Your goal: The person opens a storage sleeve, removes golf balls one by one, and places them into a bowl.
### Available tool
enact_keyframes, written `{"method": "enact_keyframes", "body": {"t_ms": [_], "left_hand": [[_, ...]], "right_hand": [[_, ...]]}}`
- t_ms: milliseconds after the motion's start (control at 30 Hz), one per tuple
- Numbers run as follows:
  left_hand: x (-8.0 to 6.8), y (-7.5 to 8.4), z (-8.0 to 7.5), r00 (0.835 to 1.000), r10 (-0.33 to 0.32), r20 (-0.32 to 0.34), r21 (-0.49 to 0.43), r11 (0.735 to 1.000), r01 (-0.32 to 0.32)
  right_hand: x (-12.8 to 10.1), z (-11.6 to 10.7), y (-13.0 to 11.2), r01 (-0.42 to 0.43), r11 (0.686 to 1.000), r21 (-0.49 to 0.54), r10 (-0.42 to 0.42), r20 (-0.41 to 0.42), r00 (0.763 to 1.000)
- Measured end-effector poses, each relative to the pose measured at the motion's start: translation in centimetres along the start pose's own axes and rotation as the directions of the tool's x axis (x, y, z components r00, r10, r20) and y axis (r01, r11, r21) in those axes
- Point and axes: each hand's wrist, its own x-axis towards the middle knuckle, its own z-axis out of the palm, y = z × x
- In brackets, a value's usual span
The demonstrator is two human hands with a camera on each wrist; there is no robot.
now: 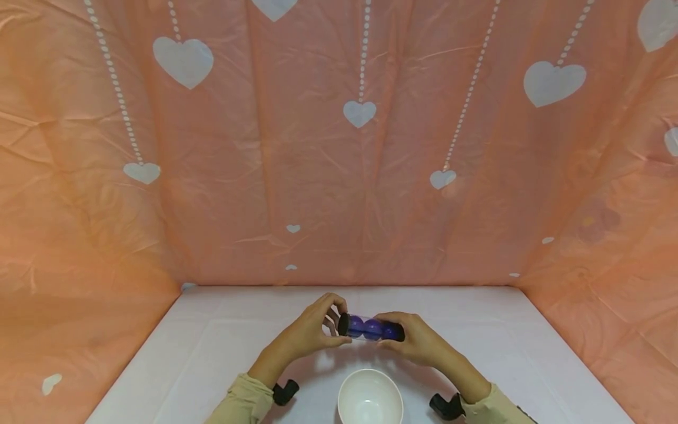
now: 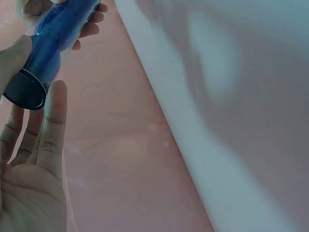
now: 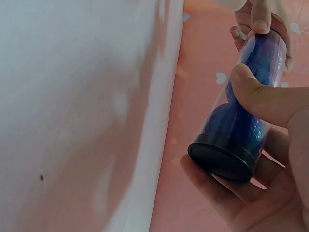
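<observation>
I find both hands raised just above the counter [image 1: 222,347], meeting at mid-line with a clear tube [image 1: 372,328] held level between them. The tube carries blue balls [image 1: 355,326] in a row and a black cap [image 1: 344,324] at each end.

The left hand [image 1: 309,331] pinches the left end: thumb beneath, fingers [image 2: 52,121] arched over the cap, wrist bent inward. From the left wrist view those fingers lie fairly straight beside the cap.

The right hand [image 1: 418,338] wraps the right end, thumb across the tube wall, fingers [image 3: 217,191] curled beneath the cap [image 3: 223,160].

A white bowl [image 1: 370,397] stands on the counter below the fingers, nearer the body, apart from both hands. Beige sleeves [image 1: 241,400] cover both forearms.
</observation>
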Motion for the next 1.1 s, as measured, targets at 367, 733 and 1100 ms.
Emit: {"method": "enact_keyframes", "body": {"t_ms": [367,733,1100], "left_hand": [[-0.05,-0.04,-0.05,1.0,-0.016,0.002,0.002,1.0,0.016],[0.03,0.05,-0.21,0.999,-0.027,0.043,0.039,0.999,0.025],[-0.12,-0.03,0.01,0.994,-0.05,0.092,0.044,0.998,0.046]], "right_hand": [[-0.07,-0.09,-0.28,-0.015,1.0,0.007,0.015,0.023,1.0],[-0.11,0.03,-0.38,0.003,1.0,0.015,-0.003,0.029,1.0],[-0.02,0.06,-0.49,0.053,0.998,0.037,-0.054,0.04,0.998]]}}
